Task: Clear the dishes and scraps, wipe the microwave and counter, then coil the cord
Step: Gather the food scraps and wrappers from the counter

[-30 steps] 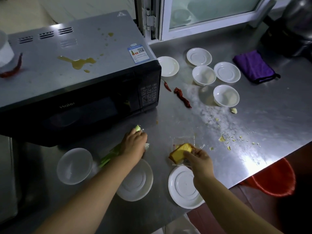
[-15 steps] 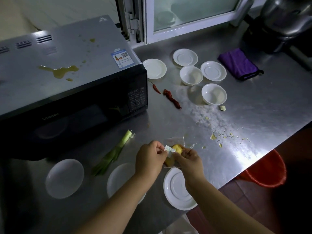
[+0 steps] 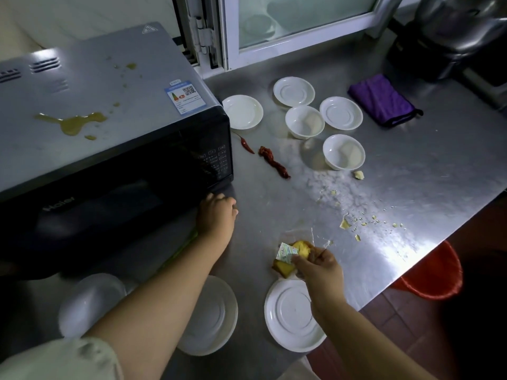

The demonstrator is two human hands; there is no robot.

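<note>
My left hand [image 3: 218,215] has left the scraps and now rests loosely curled, empty, at the microwave [image 3: 115,149] front corner, over the green onion. My right hand [image 3: 315,266] alone grips cake, wrapper and packet [image 3: 286,253], right of the microwave; binning comes next, I judge.

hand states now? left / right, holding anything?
Left hand: on the counter at the microwave's front corner, fingers curled; cannot tell if it holds anything.
Right hand: closed on the yellow cake piece and small packet.
</note>
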